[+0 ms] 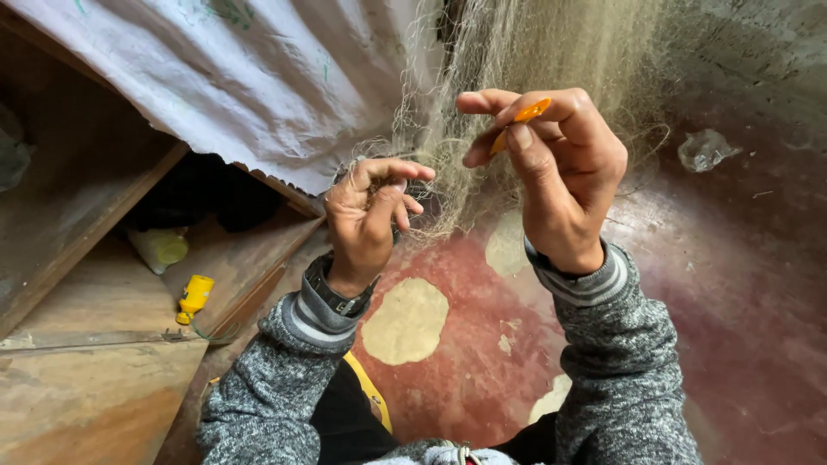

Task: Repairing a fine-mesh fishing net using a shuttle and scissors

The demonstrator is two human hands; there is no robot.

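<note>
- Pinched between thumb and forefinger of the right hand (560,172) is a small orange netting needle (521,120); the other fingers curl loosely behind it, so the hand is closed on the tool rather than spread.
- Left hand (369,215) is curled shut, fingertips folded over a bunch of fine net strands held against the thumb.
- Both hands are raised in front of a pale, fine-meshed fishing net (517,60) that hangs down from above; the needle sits right against the mesh, and the gathered part in the left hand is just beside and lower than it.
- Both arms wear grey knitted sleeves (603,362) with striped cuffs, and a dark watch strap (340,297) shows on the left wrist.
- Below the hands lies a worn red floor (465,379) with pale patches where the colour has rubbed off.
- To the left are wooden boards (95,301) with a small yellow bottle (195,297) resting on them, well apart from the hands.
- A white sheet (241,77) is draped over the upper left, beside the net.
</note>
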